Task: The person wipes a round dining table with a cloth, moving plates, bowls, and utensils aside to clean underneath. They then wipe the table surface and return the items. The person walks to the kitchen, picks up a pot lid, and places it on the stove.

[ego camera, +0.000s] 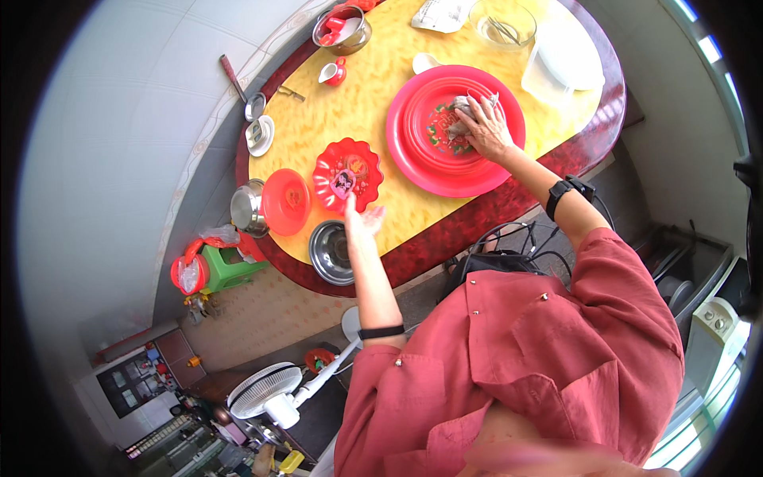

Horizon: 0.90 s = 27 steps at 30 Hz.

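Note:
My right hand presses a crumpled grey cloth onto a red tray with a printed pattern. That tray rests inside a larger pinkish-red round tray. To the left, my left hand reaches to the near rim of a red scalloped dish, its fingers apart. One fingertip meets or overlaps the lower end of a pink item with a cartoon print lying in the dish; whether they touch is unclear. Below the left hand is a stainless steel bowl, partly hidden by the forearm.
An orange-red bowl leans by a steel pot at the table's left end. Farther back are a steel pot with red items, a small red jug, a glass bowl and a white container. A fan stands behind left.

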Tool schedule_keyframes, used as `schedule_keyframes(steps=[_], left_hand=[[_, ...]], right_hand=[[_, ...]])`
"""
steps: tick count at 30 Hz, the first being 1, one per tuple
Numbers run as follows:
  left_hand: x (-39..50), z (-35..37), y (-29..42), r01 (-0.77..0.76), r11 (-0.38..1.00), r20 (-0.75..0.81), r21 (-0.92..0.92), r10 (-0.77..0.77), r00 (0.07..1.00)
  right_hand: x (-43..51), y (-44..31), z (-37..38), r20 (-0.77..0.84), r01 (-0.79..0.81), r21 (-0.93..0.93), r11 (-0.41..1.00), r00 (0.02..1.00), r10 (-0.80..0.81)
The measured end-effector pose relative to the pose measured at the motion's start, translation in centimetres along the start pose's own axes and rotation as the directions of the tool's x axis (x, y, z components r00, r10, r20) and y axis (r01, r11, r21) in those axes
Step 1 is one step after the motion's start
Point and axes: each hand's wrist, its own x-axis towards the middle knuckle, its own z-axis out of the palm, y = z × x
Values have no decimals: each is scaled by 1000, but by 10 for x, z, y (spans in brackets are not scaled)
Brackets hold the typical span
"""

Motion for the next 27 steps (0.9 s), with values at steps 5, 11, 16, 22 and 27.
schedule_keyframes(steps=[5,11,16,22,27], left_hand=[[-38,70,-75,-538,674,521,506,259,814],[-11,165,-87,-590,-190,566,785,608,557],[-17,178,-83,-273,-409,483,871,608,630],[1,172,-69,-422,-353,549,835,579,602],[-12,178,-73,-818,175,715,548,409,567]], right_hand=[[-3,-2,0,90,10,-45,999,996,-6],[-13,1,0,-38,67,80,995,997,-65],[-16,3,-2,-57,29,175,984,998,-19],[-22,7,2,-112,15,197,980,994,7],[-27,2,-4,-308,-122,474,872,905,294]])
